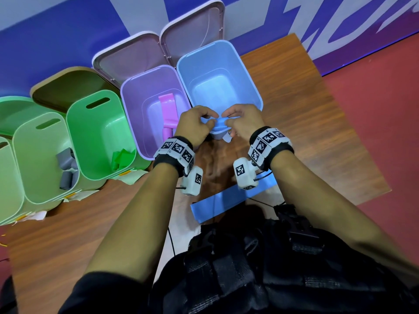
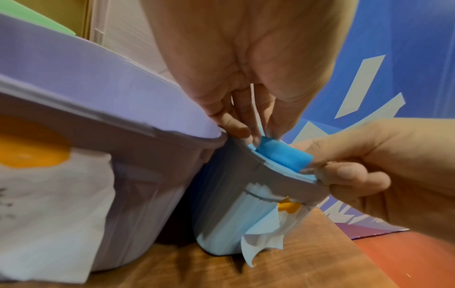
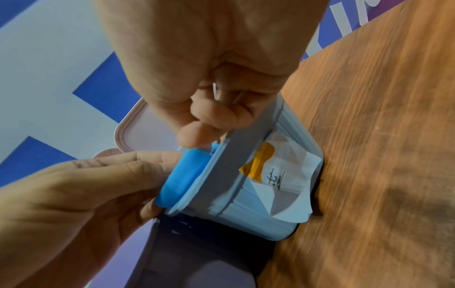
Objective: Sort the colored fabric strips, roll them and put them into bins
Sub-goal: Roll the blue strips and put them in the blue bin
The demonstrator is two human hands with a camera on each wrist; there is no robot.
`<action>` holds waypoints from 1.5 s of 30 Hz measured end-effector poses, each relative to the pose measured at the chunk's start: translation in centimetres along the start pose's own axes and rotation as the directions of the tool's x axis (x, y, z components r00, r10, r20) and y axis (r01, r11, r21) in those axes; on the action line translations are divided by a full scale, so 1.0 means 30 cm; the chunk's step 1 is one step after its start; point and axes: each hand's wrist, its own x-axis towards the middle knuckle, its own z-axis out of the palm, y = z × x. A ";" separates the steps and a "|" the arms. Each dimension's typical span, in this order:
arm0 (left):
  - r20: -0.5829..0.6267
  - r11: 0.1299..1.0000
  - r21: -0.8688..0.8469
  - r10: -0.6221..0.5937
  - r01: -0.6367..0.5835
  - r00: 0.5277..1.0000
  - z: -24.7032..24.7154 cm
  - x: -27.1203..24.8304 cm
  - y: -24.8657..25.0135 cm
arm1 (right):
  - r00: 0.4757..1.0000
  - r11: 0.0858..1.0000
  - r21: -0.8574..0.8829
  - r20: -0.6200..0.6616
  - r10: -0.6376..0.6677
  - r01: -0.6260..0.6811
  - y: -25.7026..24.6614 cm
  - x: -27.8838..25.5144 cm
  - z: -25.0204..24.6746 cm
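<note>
rolled blue strip point(image 2: 283, 155) at blue bin point(image 1: 247, 71) rim, flat blue strip point(image 1: 217, 205) on table

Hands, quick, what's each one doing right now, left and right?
Left hand: fingers pinch one end of the rolled blue strip at the blue bin rim.
Right hand: fingers pinch the other end of the same roll.
</note>
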 end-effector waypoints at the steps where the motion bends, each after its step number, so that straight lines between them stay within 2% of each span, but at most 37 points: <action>1: 0.004 1.000 0.002 -0.004 0.004 1.000 -0.001 0.001 0.002 | 1.000 1.000 -0.011 0.001 0.003 -0.003 0.001 0.002 0.000; 6: 0.054 0.999 0.046 0.003 -0.006 0.999 -0.008 0.001 0.015 | 0.999 0.989 -0.141 -0.002 -0.054 0.053 0.012 0.006 0.002; 11: 0.075 0.997 0.080 0.010 -0.016 0.997 -0.012 -0.002 0.029 | 0.998 0.982 -0.176 0.011 -0.064 0.065 0.017 0.010 0.004; 18: 0.062 0.998 0.060 0.009 -0.013 0.998 -0.016 -0.009 0.035 | 0.998 0.986 -0.150 -0.007 -0.069 0.067 0.011 -0.004 0.005; 24: 0.049 0.999 0.042 0.002 -0.004 0.999 -0.015 -0.035 0.034 | 0.997 0.996 -0.061 -0.012 -0.070 0.069 0.008 -0.038 0.010; 31: 0.062 0.992 -0.099 -0.071 0.077 0.996 -0.019 -0.155 0.023 | 0.995 0.995 0.007 0.027 -0.095 0.095 0.021 -0.114 0.033; 35: 0.064 0.995 -0.066 -0.071 0.075 0.995 -0.026 -0.254 -0.018 | 0.992 0.995 -0.021 0.080 -0.098 0.100 0.055 -0.161 0.092; 45: 0.181 0.974 -0.008 -0.219 0.225 0.959 0.013 -0.508 -0.247 | 0.959 0.994 -0.101 0.282 -0.004 0.034 0.206 -0.347 0.314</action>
